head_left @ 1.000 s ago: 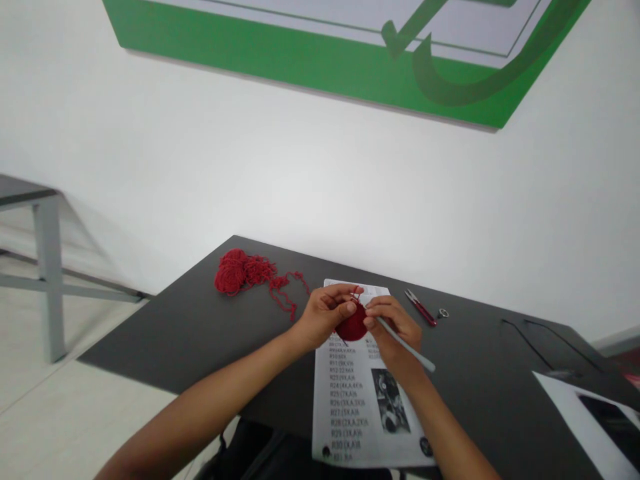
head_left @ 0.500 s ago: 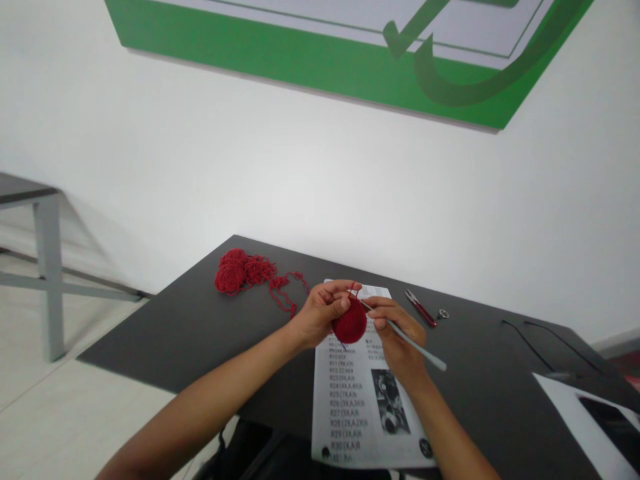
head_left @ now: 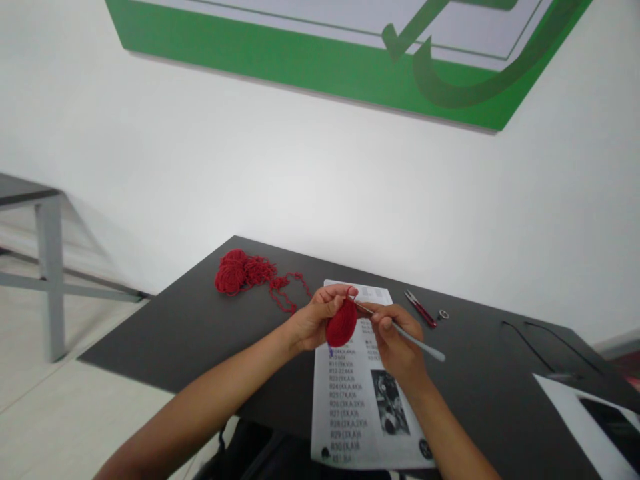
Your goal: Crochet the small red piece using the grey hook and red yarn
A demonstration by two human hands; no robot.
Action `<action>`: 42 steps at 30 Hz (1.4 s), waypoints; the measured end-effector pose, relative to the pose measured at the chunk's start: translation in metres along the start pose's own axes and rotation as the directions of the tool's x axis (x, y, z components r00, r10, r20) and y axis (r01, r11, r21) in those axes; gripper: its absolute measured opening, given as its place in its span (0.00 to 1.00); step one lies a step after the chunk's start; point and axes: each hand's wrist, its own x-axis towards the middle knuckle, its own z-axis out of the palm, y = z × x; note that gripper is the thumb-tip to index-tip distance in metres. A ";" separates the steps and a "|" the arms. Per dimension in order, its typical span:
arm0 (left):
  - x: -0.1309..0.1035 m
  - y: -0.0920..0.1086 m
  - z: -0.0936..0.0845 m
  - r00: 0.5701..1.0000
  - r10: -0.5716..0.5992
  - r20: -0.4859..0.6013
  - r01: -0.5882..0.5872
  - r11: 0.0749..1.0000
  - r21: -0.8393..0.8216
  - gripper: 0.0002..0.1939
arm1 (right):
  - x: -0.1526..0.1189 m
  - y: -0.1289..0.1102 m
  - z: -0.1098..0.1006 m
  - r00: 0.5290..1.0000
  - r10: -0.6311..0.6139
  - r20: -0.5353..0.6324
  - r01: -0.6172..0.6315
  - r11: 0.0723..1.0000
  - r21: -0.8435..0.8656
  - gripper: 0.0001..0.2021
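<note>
A round red crocheted piece (head_left: 342,324) is pinched between the thumb and fingers of my left hand (head_left: 314,319), with a strand of red yarn looped near the raised index finger. My right hand (head_left: 399,341) grips a crochet hook (head_left: 419,344) with a grey handle, its tip at the top edge of the piece. A small purple bit hangs below the piece. Under both hands lies a printed pattern sheet (head_left: 350,420). Red yarn (head_left: 233,273) is heaped at the back left, a loose strand trailing toward my left hand.
On the dark table (head_left: 165,333), small red-handled snips (head_left: 421,309) and a ring (head_left: 443,315) lie right of the sheet. Farther right are eyeglasses (head_left: 565,375) and a white sheet with a dark object (head_left: 613,423). A white wall stands behind.
The red piece has turned, showing a narrower side, and shifted slightly left. The hook and my right fingers have moved a little left and lower.
</note>
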 end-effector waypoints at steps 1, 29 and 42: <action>0.000 -0.001 0.000 1.000 -0.012 0.013 0.012 1.000 -0.013 0.21 | 0.001 -0.002 0.002 0.999 0.045 0.017 -0.046 0.997 0.061 0.16; -0.003 -0.017 0.005 0.828 0.553 0.096 -0.395 0.452 0.799 0.15 | -0.004 0.014 0.007 0.978 -0.061 -0.201 0.037 0.992 -0.122 0.11; 0.002 -0.017 0.007 0.977 0.207 -0.047 -0.189 0.948 0.256 0.21 | -0.003 0.023 0.003 0.973 0.081 -0.218 -0.078 0.997 0.022 0.16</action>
